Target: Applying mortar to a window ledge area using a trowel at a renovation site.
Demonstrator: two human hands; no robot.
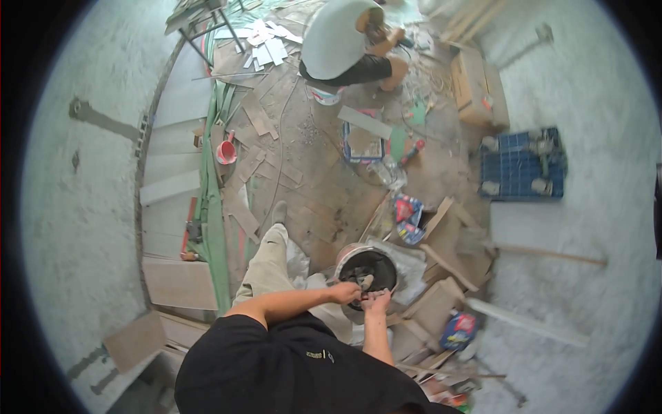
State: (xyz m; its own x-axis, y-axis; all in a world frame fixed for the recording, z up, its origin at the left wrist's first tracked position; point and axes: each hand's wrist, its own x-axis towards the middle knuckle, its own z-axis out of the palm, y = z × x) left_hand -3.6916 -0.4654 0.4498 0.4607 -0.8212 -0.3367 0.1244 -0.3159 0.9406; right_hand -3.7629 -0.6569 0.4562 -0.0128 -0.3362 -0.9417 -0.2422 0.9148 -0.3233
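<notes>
A round bucket [349, 254] with a dark inside stands on the floor in front of me, with a pale, lumpy object [367, 281] in it that I cannot identify. My left hand [343, 293] and my right hand [376, 301] are close together over the bucket's near rim. Their fingers are closed around something small and dark that I cannot make out. My foot [279, 214] is on the floor to the left of the bucket.
A person [334, 41] sits on a bucket at the back. Cardboard scraps [441, 317], a blue-and-red bag [408, 214], a red pot [226, 152], green sheeting [210, 200] and board offcuts [265, 45] litter the floor. A blue crate [520, 165] and boxes [469, 86] line the right wall.
</notes>
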